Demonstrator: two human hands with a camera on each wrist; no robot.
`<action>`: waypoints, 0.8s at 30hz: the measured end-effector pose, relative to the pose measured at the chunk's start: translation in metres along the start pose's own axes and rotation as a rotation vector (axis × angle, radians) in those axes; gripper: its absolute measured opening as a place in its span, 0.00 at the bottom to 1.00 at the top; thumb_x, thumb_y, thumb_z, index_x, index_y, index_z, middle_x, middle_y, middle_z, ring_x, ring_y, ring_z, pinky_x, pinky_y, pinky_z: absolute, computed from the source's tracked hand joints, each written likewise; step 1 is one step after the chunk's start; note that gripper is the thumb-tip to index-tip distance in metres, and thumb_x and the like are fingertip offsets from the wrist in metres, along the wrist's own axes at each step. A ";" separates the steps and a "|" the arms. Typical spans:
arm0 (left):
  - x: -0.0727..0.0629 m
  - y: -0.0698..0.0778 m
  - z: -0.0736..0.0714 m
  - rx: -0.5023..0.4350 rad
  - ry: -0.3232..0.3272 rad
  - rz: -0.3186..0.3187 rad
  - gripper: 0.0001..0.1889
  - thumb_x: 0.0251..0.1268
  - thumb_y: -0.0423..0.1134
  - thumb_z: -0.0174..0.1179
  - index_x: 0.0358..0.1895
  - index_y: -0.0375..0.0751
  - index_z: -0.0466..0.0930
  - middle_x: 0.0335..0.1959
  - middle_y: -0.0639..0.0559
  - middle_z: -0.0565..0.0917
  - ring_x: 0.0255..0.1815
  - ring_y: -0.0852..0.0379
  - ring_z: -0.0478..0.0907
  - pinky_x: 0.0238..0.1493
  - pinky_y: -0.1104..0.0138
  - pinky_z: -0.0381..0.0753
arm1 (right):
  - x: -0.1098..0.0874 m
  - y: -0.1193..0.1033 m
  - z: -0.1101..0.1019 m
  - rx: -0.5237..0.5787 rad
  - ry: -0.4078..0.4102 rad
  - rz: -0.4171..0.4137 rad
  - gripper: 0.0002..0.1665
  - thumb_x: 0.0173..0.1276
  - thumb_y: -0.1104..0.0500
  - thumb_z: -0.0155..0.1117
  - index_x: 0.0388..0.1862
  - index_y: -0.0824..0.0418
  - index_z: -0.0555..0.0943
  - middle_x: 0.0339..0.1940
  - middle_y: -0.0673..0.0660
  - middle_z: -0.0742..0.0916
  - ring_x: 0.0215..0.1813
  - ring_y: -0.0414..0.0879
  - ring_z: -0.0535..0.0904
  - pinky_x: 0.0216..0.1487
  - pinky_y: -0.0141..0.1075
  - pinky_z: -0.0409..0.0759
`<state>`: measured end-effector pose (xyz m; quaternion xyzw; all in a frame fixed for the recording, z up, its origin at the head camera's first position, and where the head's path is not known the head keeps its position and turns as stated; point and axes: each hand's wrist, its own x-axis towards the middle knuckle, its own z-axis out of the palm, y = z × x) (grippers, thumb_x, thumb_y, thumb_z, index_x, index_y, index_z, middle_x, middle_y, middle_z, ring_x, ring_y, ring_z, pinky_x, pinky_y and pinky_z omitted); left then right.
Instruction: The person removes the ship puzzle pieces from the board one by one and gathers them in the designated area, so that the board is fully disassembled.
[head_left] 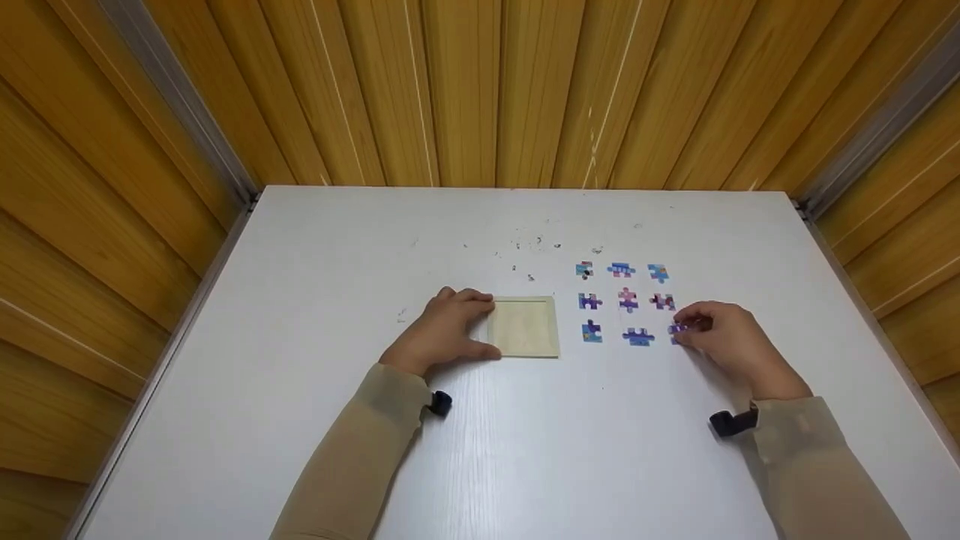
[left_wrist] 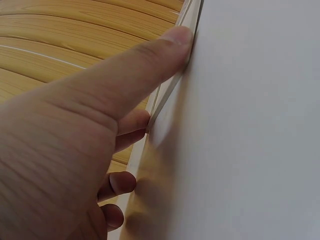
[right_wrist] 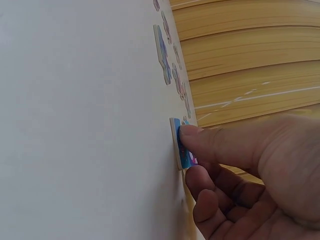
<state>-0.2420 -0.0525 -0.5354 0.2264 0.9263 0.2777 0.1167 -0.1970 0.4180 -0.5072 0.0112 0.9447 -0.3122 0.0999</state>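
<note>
A shallow square wooden puzzle tray (head_left: 523, 327), pale and bare inside, lies on the white table. My left hand (head_left: 450, 328) holds it by its left side, thumb at the near corner and index finger at the far one. In the left wrist view the thumb (left_wrist: 155, 57) presses on the tray's rim. To the tray's right, my right hand (head_left: 724, 334) pinches a blue and purple jigsaw piece (right_wrist: 181, 145) between thumb and fingers. That piece sits at the near right corner of a loose grid of pieces, its right part hidden by the fingers.
Several jigsaw pieces (head_left: 628, 300) lie apart in rows between the tray and my right hand. Dark scuff marks (head_left: 538, 240) dot the white table (head_left: 585, 457) behind the tray. Wood-patterned panels (head_left: 465, 90) stand behind the table's far edge and at both sides.
</note>
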 end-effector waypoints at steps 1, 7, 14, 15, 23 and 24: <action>0.000 0.000 0.000 0.002 -0.001 0.001 0.48 0.61 0.60 0.86 0.83 0.48 0.79 0.86 0.57 0.76 0.81 0.47 0.69 0.84 0.52 0.73 | 0.000 0.000 0.000 -0.001 -0.001 0.001 0.22 0.78 0.57 0.78 0.66 0.64 0.88 0.58 0.67 0.91 0.57 0.57 0.84 0.50 0.29 0.80; -0.002 0.002 -0.001 -0.004 -0.008 -0.006 0.48 0.61 0.61 0.85 0.83 0.49 0.78 0.86 0.57 0.75 0.82 0.46 0.68 0.85 0.51 0.72 | -0.004 0.000 0.000 -0.015 -0.004 0.002 0.23 0.79 0.56 0.77 0.68 0.63 0.89 0.62 0.69 0.90 0.59 0.59 0.84 0.59 0.41 0.82; -0.002 0.003 0.001 -0.009 -0.005 -0.004 0.48 0.61 0.60 0.86 0.82 0.49 0.79 0.86 0.57 0.76 0.83 0.45 0.68 0.85 0.51 0.72 | -0.007 0.000 0.000 -0.016 -0.004 0.010 0.23 0.79 0.56 0.77 0.68 0.63 0.89 0.63 0.69 0.90 0.60 0.60 0.84 0.61 0.47 0.84; -0.003 0.003 0.001 -0.009 -0.005 -0.001 0.47 0.61 0.60 0.86 0.82 0.48 0.79 0.86 0.57 0.76 0.83 0.45 0.69 0.85 0.51 0.73 | -0.007 0.000 0.000 -0.014 -0.006 0.014 0.24 0.79 0.56 0.77 0.69 0.63 0.89 0.63 0.70 0.90 0.60 0.60 0.84 0.61 0.48 0.84; -0.003 -0.002 0.003 0.011 0.008 0.016 0.48 0.61 0.62 0.85 0.82 0.49 0.79 0.86 0.59 0.75 0.79 0.48 0.69 0.82 0.51 0.75 | -0.006 -0.001 0.000 -0.025 -0.003 0.002 0.23 0.79 0.56 0.77 0.68 0.63 0.89 0.63 0.70 0.90 0.61 0.62 0.85 0.64 0.53 0.85; -0.003 -0.003 0.003 0.011 0.010 0.016 0.48 0.61 0.62 0.85 0.82 0.50 0.79 0.86 0.60 0.74 0.79 0.48 0.69 0.81 0.51 0.75 | -0.006 -0.001 0.001 -0.025 -0.004 0.005 0.23 0.80 0.56 0.76 0.68 0.63 0.89 0.63 0.70 0.90 0.61 0.62 0.85 0.65 0.53 0.85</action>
